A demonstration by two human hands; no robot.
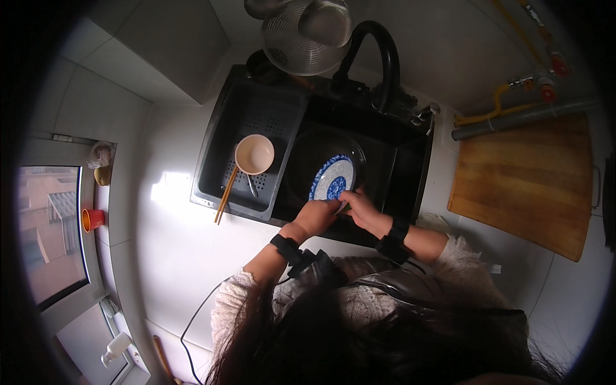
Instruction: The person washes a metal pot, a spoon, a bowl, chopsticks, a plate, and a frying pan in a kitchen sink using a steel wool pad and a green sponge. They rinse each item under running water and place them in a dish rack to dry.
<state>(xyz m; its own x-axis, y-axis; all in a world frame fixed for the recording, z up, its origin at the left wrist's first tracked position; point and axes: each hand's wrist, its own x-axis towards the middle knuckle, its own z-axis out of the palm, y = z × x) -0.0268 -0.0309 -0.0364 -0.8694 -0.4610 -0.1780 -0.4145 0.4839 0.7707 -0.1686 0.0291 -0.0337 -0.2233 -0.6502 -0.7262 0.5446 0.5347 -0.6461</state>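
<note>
A blue-and-white patterned plate (337, 177) is held tilted over the dark sink basin (409, 159). My left hand (317, 215) grips its lower rim from the left, and my right hand (363, 209) grips the rim close beside it; some fingers are hidden behind the plate. Beneath the plate, a large round vessel with a clear rim (362, 153) lies in the basin. To the left, a grey perforated drain tray (226, 108) holds a pale bowl (255, 155), a metal spoon (252, 186) and a pair of wooden chopsticks (227, 195), whose ends cross the tray's front edge.
A black faucet (392, 57) arches behind the basin, beside a metal strainer (284, 43). At right, a wooden cutting board (522, 183) lies near yellow hoses with red valves (547, 92). A red cup (96, 219) and a white pump bottle (117, 347) stand along the window at left.
</note>
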